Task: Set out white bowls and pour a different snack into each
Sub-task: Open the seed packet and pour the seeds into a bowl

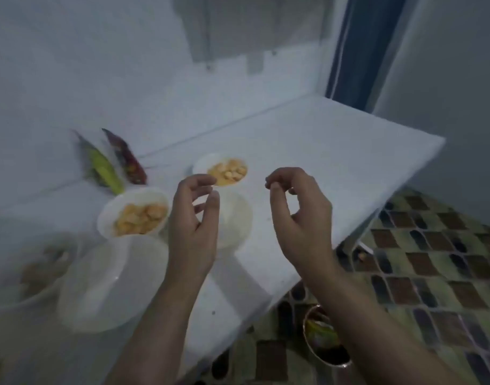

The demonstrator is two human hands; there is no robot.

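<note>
A: Bowls first: how many, and where do they sit?

B: 5 white ones on the white counter (335, 151). The far bowl (203, 165) holds pale yellow pieces. The middle bowl (113, 215), nearer and to the left, holds orange-yellow pieces. An empty bowl (238, 218) sits partly behind the left hand, and a large empty bowl (110, 282) lies nearest the camera. At the left edge a blurred bowl (43, 270) holds something brownish; I cannot tell what.

A: And the packets?

B: 2 of them, a green packet (103, 168) and a dark red packet (127, 159), side by side near the wall. Each has its long axis running from upper left to lower right, with the lower ends pointing toward the middle bowl.

A: The hands?

B: The left hand (193, 226) and the right hand (299, 218) are raised above the counter, apart, fingers loosely curled, gripping nothing that I can see.

A: Anything below?

B: A tiled floor (432, 259), and a round bin (324, 337) with wrappers inside.
</note>
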